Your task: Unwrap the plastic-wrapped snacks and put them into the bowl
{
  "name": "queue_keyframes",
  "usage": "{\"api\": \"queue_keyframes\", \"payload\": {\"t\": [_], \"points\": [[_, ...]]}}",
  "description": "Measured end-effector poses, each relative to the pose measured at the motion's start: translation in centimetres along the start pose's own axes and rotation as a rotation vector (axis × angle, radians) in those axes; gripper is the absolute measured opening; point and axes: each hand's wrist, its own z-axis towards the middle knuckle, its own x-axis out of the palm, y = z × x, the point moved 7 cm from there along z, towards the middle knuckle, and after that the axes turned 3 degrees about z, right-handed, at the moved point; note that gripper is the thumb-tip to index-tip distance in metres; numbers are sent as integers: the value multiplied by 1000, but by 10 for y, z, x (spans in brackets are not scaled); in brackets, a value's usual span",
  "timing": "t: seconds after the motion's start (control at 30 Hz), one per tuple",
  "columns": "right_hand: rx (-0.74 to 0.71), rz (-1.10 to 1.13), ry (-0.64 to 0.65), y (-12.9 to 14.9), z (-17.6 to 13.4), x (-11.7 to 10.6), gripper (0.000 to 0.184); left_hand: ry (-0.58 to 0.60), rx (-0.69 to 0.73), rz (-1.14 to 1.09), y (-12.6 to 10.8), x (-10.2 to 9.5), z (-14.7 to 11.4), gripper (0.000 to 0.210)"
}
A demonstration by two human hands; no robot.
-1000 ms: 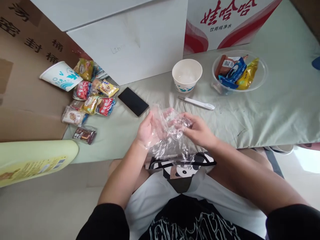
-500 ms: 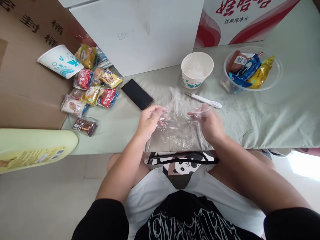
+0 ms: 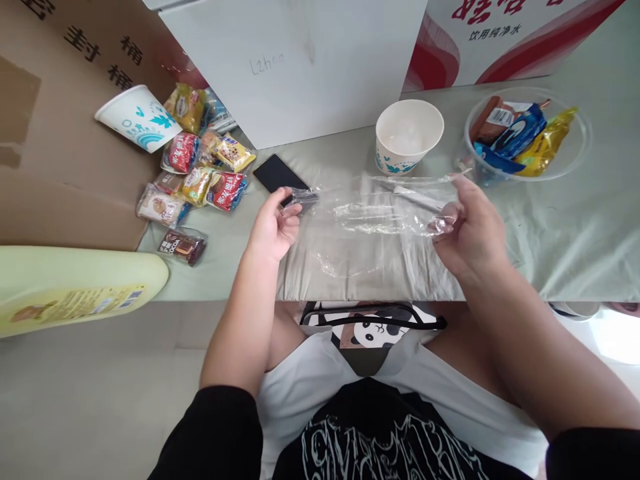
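A sheet of clear plastic film [image 3: 370,217] is stretched between my two hands above the cloth-covered table. My left hand [image 3: 275,225] pinches its left end, where the film is bunched. At the opposite end, my right hand [image 3: 473,230] grips the film between thumb and fingers. Behind it, partly seen through the plastic, lies a white utility knife [image 3: 417,198]. A black phone [image 3: 280,175] lies just beyond my left fingers. The paper bowl [image 3: 407,137] with a blue leaf pattern stands upright past the film.
Wrapped snacks [image 3: 200,183] lie in a pile at the left, beside a tilted paper cup [image 3: 143,119]. A clear plastic bowl [image 3: 583,143] holding snack packs stands at the right. A white box [image 3: 295,80] rises at the back. A pale yellow bottle [image 3: 90,267] juts in at the left edge.
My hands have moved apart, the left one leftward and the right one rightward. The crumpled film between them is now spread wide and pulled taut. The view has shifted slightly.
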Motion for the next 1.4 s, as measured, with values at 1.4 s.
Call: {"api": "queue_keyframes", "payload": {"t": [1.4], "points": [[-262, -594, 648, 36, -24, 14, 26, -11, 686, 390, -38, -6, -20, 44]]}}
